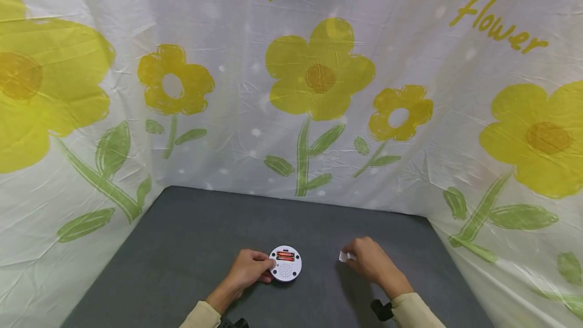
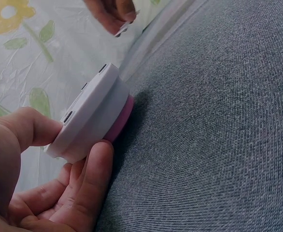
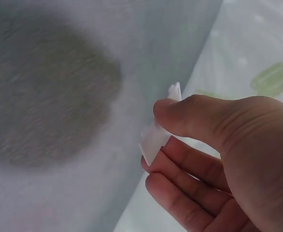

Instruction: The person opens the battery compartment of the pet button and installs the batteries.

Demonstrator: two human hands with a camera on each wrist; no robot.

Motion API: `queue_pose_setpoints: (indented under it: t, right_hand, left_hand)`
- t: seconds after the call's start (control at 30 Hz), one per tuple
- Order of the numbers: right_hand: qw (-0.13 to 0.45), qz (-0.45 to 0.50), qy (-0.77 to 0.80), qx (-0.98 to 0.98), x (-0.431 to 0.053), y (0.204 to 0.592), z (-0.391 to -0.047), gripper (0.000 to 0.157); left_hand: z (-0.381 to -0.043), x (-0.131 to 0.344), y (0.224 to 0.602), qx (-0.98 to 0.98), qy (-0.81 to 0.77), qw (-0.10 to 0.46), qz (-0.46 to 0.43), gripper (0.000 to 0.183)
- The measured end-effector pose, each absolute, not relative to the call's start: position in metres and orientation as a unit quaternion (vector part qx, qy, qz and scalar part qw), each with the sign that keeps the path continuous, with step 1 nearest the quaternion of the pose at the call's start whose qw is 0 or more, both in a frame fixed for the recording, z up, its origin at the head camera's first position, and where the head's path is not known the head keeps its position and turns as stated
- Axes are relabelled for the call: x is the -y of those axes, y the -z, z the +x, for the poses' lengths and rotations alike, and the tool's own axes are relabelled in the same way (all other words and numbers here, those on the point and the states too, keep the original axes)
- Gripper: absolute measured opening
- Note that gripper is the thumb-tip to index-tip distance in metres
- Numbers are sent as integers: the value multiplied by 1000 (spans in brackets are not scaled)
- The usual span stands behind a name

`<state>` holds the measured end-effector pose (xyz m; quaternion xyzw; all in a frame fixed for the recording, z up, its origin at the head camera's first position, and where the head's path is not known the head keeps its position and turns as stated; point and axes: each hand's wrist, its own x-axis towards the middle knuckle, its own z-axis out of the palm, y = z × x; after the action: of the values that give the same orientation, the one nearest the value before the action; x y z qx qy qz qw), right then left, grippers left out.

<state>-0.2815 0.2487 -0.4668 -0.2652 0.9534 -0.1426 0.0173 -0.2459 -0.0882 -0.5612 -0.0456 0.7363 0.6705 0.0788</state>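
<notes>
A round white battery-powered device [image 1: 286,270] shows its underside, with two red batteries [image 1: 285,256] side by side in an uncovered compartment, a speaker grille of small holes and dark feet around the edge. My left hand [image 1: 250,270] grips its left edge, thumb on top and fingers beneath. From the side, in the left wrist view, the device [image 2: 86,116] has a pink lower part close over the cloth. To the right, my right hand [image 1: 371,261] pinches a small white plastic battery cover [image 3: 155,140] between thumb and fingers, raised above the table and apart from the device.
The table [image 1: 205,227] is covered in dark grey cloth. A white curtain [image 1: 237,156] printed with yellow flowers stands around its back and both sides. Dark straps [image 1: 381,311] sit at my wrists, by the cream sleeves.
</notes>
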Motion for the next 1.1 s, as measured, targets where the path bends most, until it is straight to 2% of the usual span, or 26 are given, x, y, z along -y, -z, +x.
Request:
queue_pose_setpoints:
  t: [0.7, 1.1]
  right_hand:
    - [-25, -344, 126, -930, -176, 448, -288, 13]
    - [-21, -364, 100, -926, -137, 448, -291, 16]
  left_hand:
    - [-244, 88, 559, -734, -673, 79, -41, 22]
    - [-244, 87, 560, -733, -674, 77, -38, 21]
